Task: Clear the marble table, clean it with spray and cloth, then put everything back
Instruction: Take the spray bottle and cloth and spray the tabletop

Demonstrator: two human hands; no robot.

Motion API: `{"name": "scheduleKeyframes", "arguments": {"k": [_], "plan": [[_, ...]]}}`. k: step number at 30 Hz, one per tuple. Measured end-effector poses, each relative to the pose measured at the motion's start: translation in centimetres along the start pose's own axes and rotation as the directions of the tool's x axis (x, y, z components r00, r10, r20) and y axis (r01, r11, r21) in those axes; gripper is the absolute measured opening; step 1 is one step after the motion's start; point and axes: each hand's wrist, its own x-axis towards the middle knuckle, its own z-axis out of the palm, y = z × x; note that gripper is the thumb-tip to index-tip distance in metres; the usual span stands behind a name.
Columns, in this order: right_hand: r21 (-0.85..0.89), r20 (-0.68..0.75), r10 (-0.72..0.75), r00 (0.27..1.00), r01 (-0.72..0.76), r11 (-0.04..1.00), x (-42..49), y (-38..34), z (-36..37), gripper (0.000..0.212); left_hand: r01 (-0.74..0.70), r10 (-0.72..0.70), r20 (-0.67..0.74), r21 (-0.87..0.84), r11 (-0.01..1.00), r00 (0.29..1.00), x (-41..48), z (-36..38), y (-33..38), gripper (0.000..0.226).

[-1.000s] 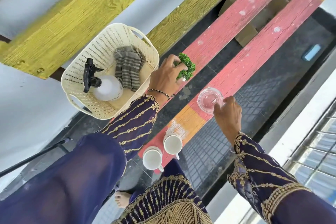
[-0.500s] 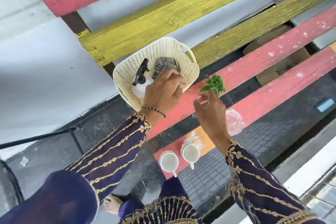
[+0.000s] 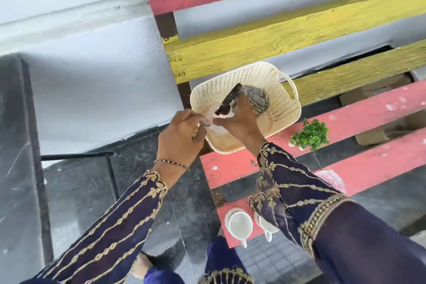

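R hand (image 3: 239, 120) left plant (image 3: 310, 135) (now on slat (image 3: 359, 120)), reached into basket (image 3: 288, 108).

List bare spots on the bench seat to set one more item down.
Free: red slat right of the green plant; middle red slat between its left end and the right sleeve, and right of the pink dish. Crowded: basket with spray bottle, cloth, left hand and right hand; two cups at the near slat's end.

Gripping the spray bottle (image 3: 228, 101) with the right hand (image 3: 239, 121) inside the cream basket (image 3: 284, 108) on the bench (image 3: 368, 109), beside a striped cloth (image 3: 257, 98), with the left hand (image 3: 182, 135) curled at the basket's rim.
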Motion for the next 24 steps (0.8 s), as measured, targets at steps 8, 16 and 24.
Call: {"name": "scheduleKeyframes", "arguments": {"k": [8, 16, 24], "plan": [[0.038, -0.212, -0.117, 0.97, 0.128, 0.991, 0.7, 0.6, -1.5, 0.042, 0.014, -0.017, -0.018, -0.176, 0.984, 1.0, 0.9, 2.6, -0.1, 0.022], [-0.034, -0.347, -0.161, 0.924, 0.159, 0.987, -0.2, 1.7, -9.5, 0.049, 0.297, -0.273, 0.321, -0.028, 0.954, 0.907, 5.5, 9.4, 2.9, 0.033], [-0.065, -0.322, -0.104, 0.941, 0.088, 0.994, 0.5, 5.7, -12.6, 0.05, 0.543, -0.55, 0.435, 0.152, 0.826, 0.713, 9.3, 17.0, 3.7, 0.06]]}}
